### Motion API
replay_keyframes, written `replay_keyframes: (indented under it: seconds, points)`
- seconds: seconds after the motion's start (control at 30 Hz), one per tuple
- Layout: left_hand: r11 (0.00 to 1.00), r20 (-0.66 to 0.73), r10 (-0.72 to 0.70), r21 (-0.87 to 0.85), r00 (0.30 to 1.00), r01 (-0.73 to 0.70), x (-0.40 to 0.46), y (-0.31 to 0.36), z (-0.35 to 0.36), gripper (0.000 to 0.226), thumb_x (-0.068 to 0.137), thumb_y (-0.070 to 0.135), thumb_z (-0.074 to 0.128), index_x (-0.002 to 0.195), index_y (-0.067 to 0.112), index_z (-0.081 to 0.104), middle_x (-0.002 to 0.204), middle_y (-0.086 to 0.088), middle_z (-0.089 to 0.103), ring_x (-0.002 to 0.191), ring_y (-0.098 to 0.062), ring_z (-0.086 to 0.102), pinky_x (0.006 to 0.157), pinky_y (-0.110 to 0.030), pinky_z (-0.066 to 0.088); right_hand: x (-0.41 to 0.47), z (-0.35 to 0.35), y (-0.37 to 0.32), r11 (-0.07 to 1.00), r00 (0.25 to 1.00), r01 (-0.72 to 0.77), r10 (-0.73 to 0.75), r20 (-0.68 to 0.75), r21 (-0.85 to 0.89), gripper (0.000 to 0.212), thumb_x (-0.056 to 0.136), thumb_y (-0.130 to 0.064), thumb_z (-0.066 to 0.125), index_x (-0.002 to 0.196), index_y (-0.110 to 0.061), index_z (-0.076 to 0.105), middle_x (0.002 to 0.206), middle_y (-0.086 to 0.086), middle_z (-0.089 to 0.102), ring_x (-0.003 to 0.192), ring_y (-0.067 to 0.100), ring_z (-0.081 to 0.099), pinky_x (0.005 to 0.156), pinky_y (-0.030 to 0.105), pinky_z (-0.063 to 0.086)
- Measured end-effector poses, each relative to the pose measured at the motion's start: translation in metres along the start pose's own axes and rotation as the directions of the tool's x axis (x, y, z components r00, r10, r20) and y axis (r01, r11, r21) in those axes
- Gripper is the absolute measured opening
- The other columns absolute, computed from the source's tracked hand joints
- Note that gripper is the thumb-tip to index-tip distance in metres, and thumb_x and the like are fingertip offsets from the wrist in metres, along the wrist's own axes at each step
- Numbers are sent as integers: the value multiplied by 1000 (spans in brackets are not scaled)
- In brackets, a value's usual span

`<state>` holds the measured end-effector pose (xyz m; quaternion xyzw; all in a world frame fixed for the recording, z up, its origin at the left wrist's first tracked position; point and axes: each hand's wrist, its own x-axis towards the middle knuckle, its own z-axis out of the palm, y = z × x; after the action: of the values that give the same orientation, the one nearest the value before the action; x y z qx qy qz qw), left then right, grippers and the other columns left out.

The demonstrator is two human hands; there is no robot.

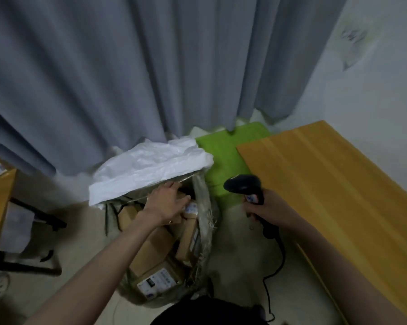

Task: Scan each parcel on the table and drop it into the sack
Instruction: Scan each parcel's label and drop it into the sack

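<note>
My left hand (167, 202) is down in the mouth of the sack (151, 170), fingers spread fairly flat over a small brown parcel (190, 208) with a white label. The parcel lies under and just right of my fingertips, close against the sack's right wall. I cannot tell whether I am pinching it or only pressing it down; the thumb side is hidden beneath my palm. Its long axis seems to run from near to far, roughly in line with my forearm, though blur makes that uncertain.

My right hand (266, 209) is wrapped round the grip of the black scanner (243, 185), whose head points left toward the sack, and its cord (276, 261) trails down toward me. That hand hangs between the sack and the wooden table (327, 184) on the right, apart from the parcel.

More boxes (155, 249) are piled inside the sack nearer to me. The part of the table that I see carries no parcel, so I judge the job is close to done, or the rest lie out of sight. The left hand is plainly nearer the parcel; letting go there should leave it settled on the pile.
</note>
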<state>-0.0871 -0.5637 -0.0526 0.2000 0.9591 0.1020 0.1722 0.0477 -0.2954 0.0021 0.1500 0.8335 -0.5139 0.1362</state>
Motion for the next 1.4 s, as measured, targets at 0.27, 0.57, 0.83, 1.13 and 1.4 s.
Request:
replay_keyframes:
  seconds: [0.27, 0.57, 0.83, 1.13, 1.4]
  points:
    - [932, -3, 335, 151, 942, -331, 34, 145, 18, 66, 95, 63, 42, 139, 15, 55, 137, -11, 58, 126, -31, 54, 104, -37, 41, -79, -63, 65, 970, 947, -153, 198, -253, 187, 26, 97, -15, 57, 119, 0, 57, 91, 11, 65, 61, 11, 61, 56, 21, 51]
    - [683, 251, 677, 135, 692, -718, 20, 338, 109, 60, 100, 54, 45, 147, 16, 45, 146, -4, 49, 133, -24, 47, 110, -37, 36, -218, -92, 199, 776, 679, -218, 556, -479, 593, 35, 98, -18, 60, 129, -18, 45, 93, 8, 63, 74, 17, 63, 68, 31, 54]
    - [490, 384, 786, 90, 484, -867, -26, 448, 173, 60, 100, 55, 45, 142, 12, 52, 142, -6, 52, 129, -25, 50, 107, -40, 41, -307, -75, 312, 554, 340, -125, 803, -489, 823, 24, 97, -13, 60, 119, -12, 50, 97, 10, 62, 71, 19, 66, 70, 37, 53]
    - [444, 535, 723, 125, 438, -887, -34, 488, 224, 58, 99, 51, 50, 144, 15, 48, 144, -5, 50, 132, -26, 47, 111, -40, 37, -315, -69, 421, 386, 76, -99, 922, -379, 917, 20, 98, -19, 59, 115, -23, 49, 110, 11, 65, 95, 32, 68, 81, 48, 55]
    - [461, 558, 699, 127, 447, -878, -8, 496, 233, 57, 100, 54, 48, 144, 18, 47, 145, 0, 47, 130, -22, 47, 106, -37, 40, -306, -75, 474, 237, -45, -125, 969, -244, 963, 29, 99, -19, 54, 127, -14, 54, 110, 12, 61, 93, 28, 56, 73, 34, 42]
